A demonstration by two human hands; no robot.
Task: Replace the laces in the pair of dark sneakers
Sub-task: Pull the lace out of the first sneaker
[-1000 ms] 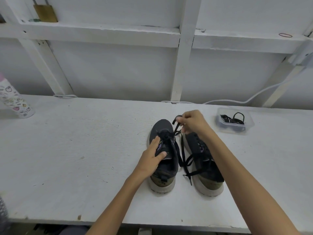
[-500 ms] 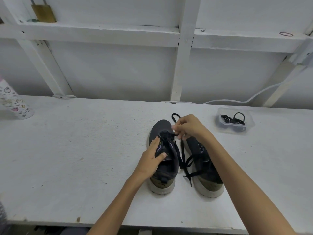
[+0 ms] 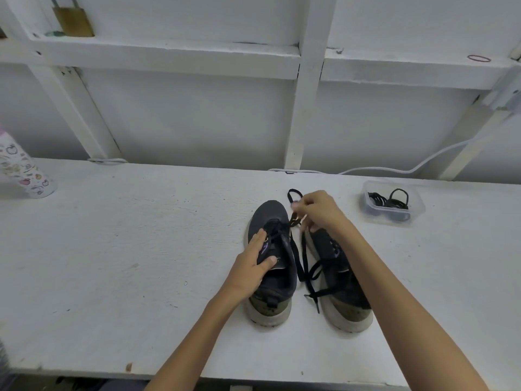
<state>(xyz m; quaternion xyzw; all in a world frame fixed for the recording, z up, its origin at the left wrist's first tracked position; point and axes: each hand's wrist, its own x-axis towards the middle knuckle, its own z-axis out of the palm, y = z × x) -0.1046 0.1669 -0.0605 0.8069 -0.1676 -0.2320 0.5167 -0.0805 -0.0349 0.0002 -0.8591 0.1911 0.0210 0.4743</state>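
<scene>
Left hand (image 3: 255,263) fingers flat on the dark grey fabric sneaker (image 3: 270,213) beneath it, right hand (image 3: 318,211) just beyond pinching that sneaker's flat black lace (image 3: 290,193), 2nd dark sneaker (image 3: 327,246) under the right wrist, clear plastic tub (image 3: 420,206) right of the right hand, white painted table (image 3: 141,249) below.

patterned bottle (image 3: 24,170) far left | brass padlock (image 3: 74,21) on shelf (image 3: 169,52) | white cable (image 3: 406,171) behind

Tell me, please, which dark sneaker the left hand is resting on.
The dark fabric sneaker on the person's left: the left hand rests on its upper, whereas the right hand, over the other sneaker, pinches a black lace.
</scene>
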